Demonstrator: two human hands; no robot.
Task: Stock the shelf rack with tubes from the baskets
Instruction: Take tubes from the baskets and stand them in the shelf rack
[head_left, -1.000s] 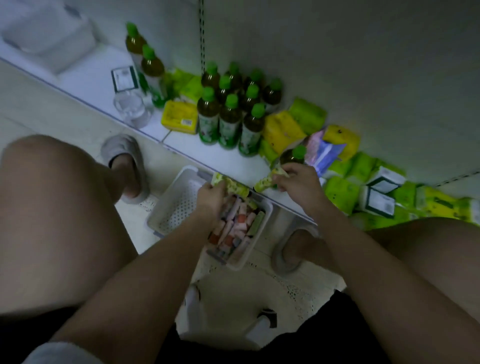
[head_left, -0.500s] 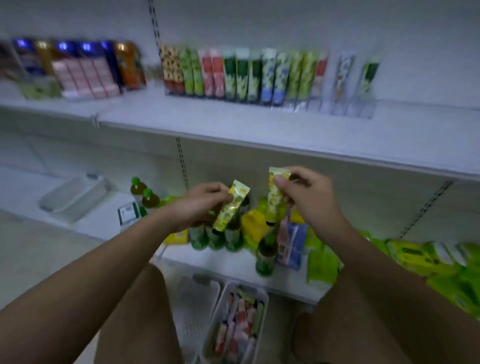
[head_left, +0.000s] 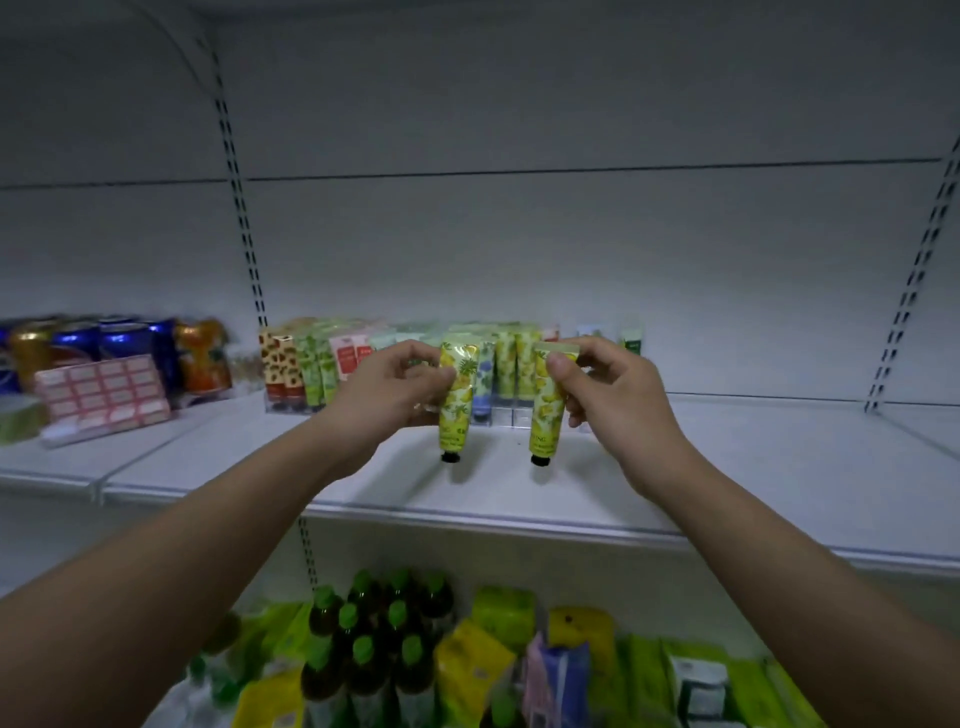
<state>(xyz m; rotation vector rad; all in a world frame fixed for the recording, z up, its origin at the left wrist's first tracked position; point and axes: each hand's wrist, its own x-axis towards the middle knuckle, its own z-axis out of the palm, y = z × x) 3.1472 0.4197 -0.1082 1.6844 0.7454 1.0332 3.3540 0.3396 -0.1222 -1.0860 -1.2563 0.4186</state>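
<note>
1. My left hand (head_left: 395, 387) pinches one yellow tube (head_left: 457, 400) near its flat top, so it hangs cap down.
2. My right hand (head_left: 605, 387) pinches a second tube (head_left: 546, 408) the same way, just beside the first; the two stay apart.
3. Both hang above the shelf (head_left: 727, 467), in front of the row of tubes (head_left: 332, 369) standing cap down in a clear rack (head_left: 511, 415).
4. I judge this grip suits dropping them straight in.
5. The baskets are out of view.
</note>
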